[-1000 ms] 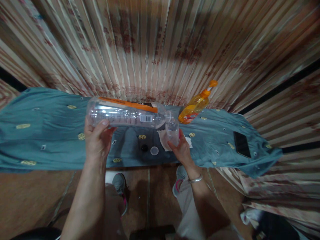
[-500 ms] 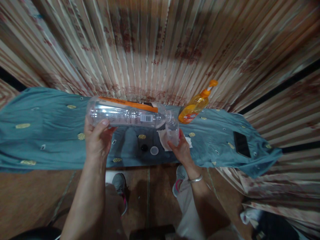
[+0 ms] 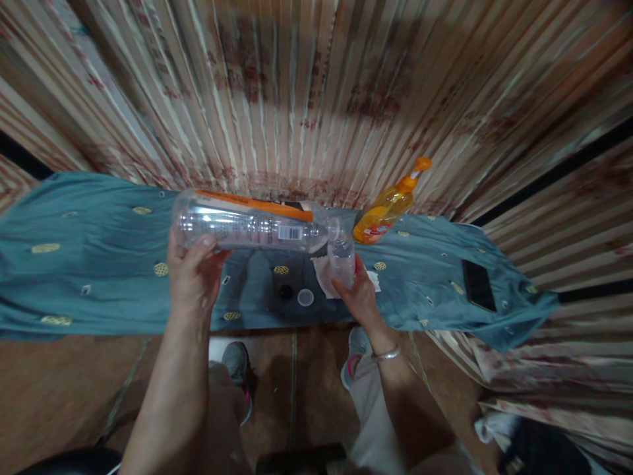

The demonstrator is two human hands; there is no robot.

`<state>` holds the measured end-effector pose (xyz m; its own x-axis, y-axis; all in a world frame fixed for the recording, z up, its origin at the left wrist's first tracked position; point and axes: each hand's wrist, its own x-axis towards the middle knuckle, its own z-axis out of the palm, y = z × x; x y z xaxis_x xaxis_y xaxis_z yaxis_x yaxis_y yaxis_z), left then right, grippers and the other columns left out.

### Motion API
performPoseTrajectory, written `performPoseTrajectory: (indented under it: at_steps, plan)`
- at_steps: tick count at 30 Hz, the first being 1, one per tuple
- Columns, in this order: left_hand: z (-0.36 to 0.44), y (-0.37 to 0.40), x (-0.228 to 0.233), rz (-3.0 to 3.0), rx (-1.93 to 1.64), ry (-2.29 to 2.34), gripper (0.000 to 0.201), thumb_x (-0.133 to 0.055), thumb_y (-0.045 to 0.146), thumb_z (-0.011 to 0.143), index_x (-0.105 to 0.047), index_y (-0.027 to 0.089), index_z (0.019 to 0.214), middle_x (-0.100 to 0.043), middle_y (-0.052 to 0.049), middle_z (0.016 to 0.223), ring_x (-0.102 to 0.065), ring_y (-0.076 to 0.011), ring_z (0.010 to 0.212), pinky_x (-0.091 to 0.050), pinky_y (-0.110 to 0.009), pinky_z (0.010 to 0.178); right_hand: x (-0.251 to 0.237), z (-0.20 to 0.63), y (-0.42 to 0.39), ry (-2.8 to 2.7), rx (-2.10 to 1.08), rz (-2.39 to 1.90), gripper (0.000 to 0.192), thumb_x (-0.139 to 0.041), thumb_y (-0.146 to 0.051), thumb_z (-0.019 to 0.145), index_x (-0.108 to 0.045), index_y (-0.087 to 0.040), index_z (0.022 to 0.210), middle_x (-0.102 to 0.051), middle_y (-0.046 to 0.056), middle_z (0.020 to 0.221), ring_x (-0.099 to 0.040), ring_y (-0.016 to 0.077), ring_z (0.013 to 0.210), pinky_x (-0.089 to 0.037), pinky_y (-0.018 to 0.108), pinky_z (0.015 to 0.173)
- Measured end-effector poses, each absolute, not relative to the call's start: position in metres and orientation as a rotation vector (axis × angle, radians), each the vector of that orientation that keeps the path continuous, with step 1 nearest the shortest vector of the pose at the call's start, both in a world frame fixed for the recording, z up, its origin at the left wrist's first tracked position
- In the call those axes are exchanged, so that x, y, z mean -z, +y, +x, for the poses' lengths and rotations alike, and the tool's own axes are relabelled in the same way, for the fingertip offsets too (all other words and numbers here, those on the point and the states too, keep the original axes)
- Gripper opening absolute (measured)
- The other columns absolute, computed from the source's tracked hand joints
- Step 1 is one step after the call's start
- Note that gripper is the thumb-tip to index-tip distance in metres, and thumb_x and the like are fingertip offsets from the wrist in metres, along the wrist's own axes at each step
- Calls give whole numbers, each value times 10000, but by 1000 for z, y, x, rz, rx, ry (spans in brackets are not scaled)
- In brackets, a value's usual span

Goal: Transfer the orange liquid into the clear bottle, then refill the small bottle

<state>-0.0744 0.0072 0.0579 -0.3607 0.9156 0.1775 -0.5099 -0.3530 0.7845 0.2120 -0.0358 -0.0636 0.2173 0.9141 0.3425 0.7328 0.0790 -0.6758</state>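
My left hand (image 3: 195, 274) is closed around the base end of a large clear plastic bottle (image 3: 247, 227) with an orange label. The bottle lies tipped on its side in the air, its neck pointing right. That neck meets the mouth of a small clear bottle (image 3: 341, 260), which my right hand (image 3: 360, 293) grips from the right, roughly upright. Whether liquid is passing between them I cannot tell. Below the large bottle, a black cap (image 3: 285, 291) and a translucent round lid (image 3: 305, 298) lie on the cloth. A white tissue (image 3: 325, 277) is partly hidden behind the small bottle.
A pump bottle of orange liquid (image 3: 383, 214) stands behind my right hand. Farther right lies a black phone (image 3: 479, 285). A teal patterned cloth (image 3: 113, 264) covers the narrow table, with a striped curtain (image 3: 297, 99) close behind it.
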Motion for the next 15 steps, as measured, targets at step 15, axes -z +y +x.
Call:
performPoseTrajectory:
  at_steps: [15]
  plan:
    - [-74, 7, -59, 753, -1871, 761, 666, -869, 176, 470, -670, 289, 1096, -703, 28, 875, -661, -148, 795, -566, -226, 611, 61, 212, -36, -1567, -285, -1728, 765, -684, -421, 797, -410, -140, 1453, -685, 175, 1234, -681, 284, 1047, -566, 496, 902]
